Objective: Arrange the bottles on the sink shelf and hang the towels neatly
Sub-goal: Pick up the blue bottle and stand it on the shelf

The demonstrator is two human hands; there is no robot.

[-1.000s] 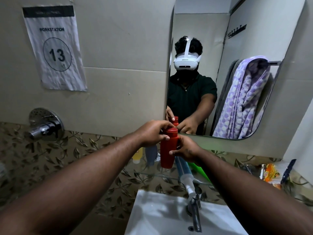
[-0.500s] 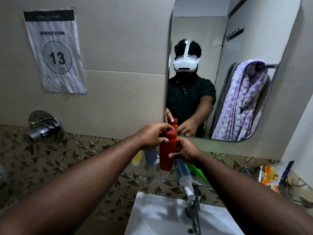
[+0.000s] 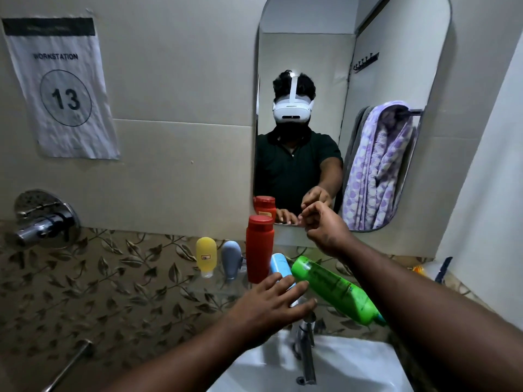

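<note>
Since the earlier frame both our hands have let go of the red bottle (image 3: pixel 259 247), which now stands upright alone on the glass shelf (image 3: pixel 215 287), just below the mirror's (image 3: pixel 396 52) lower left corner. Our left hand (image 3: pixel 271 304) has dropped nearer and lower, palm down, fingers spread and empty, fingertips over the light blue bottle (image 3: pixel 280 265) and just beside the bottom end of the green bottle (image 3: pixel 336 290); contact unclear. Our right hand (image 3: pixel 325 227) sits further back near the mirror's bottom edge, fingers loosely curled, nothing held.

Green bottle is tilted, lying diagonally from the shelf middle down toward the near right, passing under our right forearm. Left of the red bottle: grey tube (image 3: pixel 231 260) then yellow tube (image 3: pixel 206 257), both standing cap-down, close together. Purple patterned towel (image 3: pixel 379 168) shows only as a reflection, draped on a rail with a grey towel (image 3: pixel 355 142) behind it. Tap (image 3: pixel 307 352) and white sink (image 3: pixel 353 366) lie near, below the shelf. Workstation 13 sign (image 3: pixel 60 89) on far left wall.
</note>
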